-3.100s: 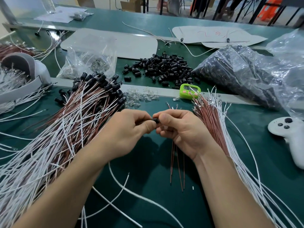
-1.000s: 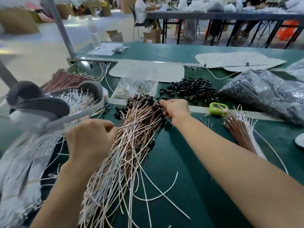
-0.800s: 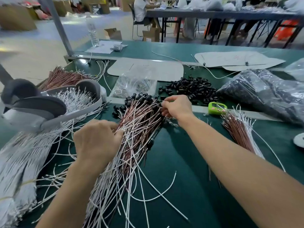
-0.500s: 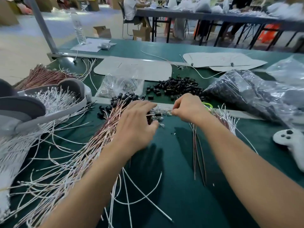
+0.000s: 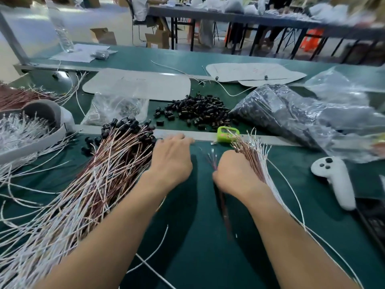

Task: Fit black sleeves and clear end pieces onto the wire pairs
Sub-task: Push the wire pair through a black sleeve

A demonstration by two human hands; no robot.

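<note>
My left hand point(image 5: 173, 161) lies palm down beside the finished wire pile point(image 5: 108, 176), whose far ends carry black sleeves point(image 5: 125, 126). Its fingers stretch forward and touch the metal strip point(image 5: 270, 140). My right hand point(image 5: 233, 174) is curled round a few thin red wires point(image 5: 211, 161) that stick out ahead of it and trail back under the wrist. It sits against the bundle of bare red and white wires point(image 5: 254, 153). Loose black sleeves point(image 5: 195, 111) are heaped beyond the strip. A clear bag of end pieces point(image 5: 116, 107) lies left of them.
A large plastic bag of black parts point(image 5: 291, 117) fills the right back. A white controller point(image 5: 333, 178) lies at the right, a small green tool point(image 5: 226, 133) on the strip, a grey headset point(image 5: 41, 113) with white wires at the left. Loose white wires cross the green mat point(image 5: 198, 236).
My right hand has drawn back toward me from the strip, still with the thin red wires. My left hand's fingers have stretched out forward onto the strip.
</note>
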